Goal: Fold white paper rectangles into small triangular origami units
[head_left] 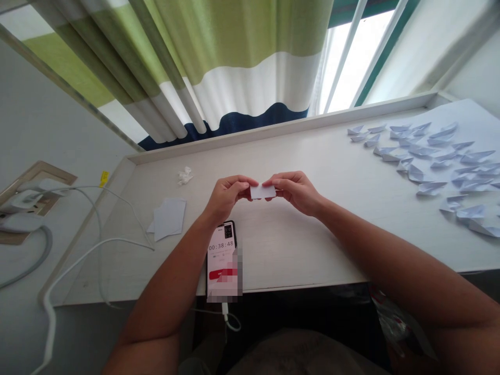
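Note:
A small folded piece of white paper [263, 192] is held up between my two hands, above the middle of the white table. My left hand [230, 194] pinches its left end with thumb and fingers. On the other end, my right hand [294, 190] grips in the same way, thumb toward me. The fingers behind the paper are partly hidden. Just below my left wrist lies a phone [222, 260] with a timer on its screen. Many folded paper boats [432, 188] stand in loose rows on the right side of the table.
Flat white sheets [170, 219] are stacked at the left, with a crumpled tissue [185, 176] behind them. White cables [97, 245] run from a wall socket [31, 203] over the table's left edge. A raised rim [234, 136] borders the back, beneath a curtain [250, 47].

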{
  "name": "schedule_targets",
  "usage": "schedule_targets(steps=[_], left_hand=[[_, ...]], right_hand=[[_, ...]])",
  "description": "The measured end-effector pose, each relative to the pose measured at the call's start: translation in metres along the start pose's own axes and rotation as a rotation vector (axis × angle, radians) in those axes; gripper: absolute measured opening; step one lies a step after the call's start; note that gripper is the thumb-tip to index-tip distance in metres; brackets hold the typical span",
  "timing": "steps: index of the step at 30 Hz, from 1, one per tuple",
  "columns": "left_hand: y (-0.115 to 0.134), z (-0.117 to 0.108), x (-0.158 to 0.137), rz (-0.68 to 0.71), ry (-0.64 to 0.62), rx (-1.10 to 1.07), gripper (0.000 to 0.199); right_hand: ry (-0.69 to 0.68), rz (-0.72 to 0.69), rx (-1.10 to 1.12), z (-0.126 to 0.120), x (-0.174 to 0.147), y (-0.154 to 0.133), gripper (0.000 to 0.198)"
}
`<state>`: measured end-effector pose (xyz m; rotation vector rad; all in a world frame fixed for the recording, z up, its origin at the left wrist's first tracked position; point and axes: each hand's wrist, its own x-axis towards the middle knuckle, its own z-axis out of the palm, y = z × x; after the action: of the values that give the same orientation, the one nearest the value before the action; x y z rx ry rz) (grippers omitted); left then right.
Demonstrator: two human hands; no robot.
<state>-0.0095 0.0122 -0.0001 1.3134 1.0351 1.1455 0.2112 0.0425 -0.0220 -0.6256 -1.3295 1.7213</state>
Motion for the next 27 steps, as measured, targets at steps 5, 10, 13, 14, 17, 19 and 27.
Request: schedule_targets(steps=[5, 10, 13, 14, 17, 19, 27], left_hand=[[-0.002, 0.002, -0.001, 0.069, 0.037, 0.099, 0.027], [-0.002, 0.001, -0.003, 0.073, 0.005, 0.180, 0.032], [-0.003, 0.000, -0.004, 0.063, -0.034, 0.224, 0.038], [-0.003, 0.000, -0.004, 0.062, -0.040, 0.235, 0.040], [-0.004, -0.002, -0.003, 0.041, -0.052, 0.248, 0.042], [-0.004, -0.003, -0.002, 0.018, -0.075, 0.256, 0.037], [-0.006, -0.005, -0.001, 0.019, -0.056, 0.227, 0.031]], right_hand=[[0.035, -0.044, -0.072, -0.002, 0.003, 0.007, 0.045], [0.014, -0.023, -0.173, -0.005, 0.004, 0.011, 0.049], [-0.001, -0.005, -0.242, -0.006, 0.004, 0.011, 0.051], [-0.001, 0.000, -0.256, -0.007, 0.004, 0.011, 0.053], [0.008, -0.010, -0.277, -0.007, 0.003, 0.010, 0.054], [0.006, -0.016, -0.268, -0.007, 0.003, 0.010, 0.054], [0.019, 0.059, -0.307, -0.005, 0.005, 0.008, 0.065]])
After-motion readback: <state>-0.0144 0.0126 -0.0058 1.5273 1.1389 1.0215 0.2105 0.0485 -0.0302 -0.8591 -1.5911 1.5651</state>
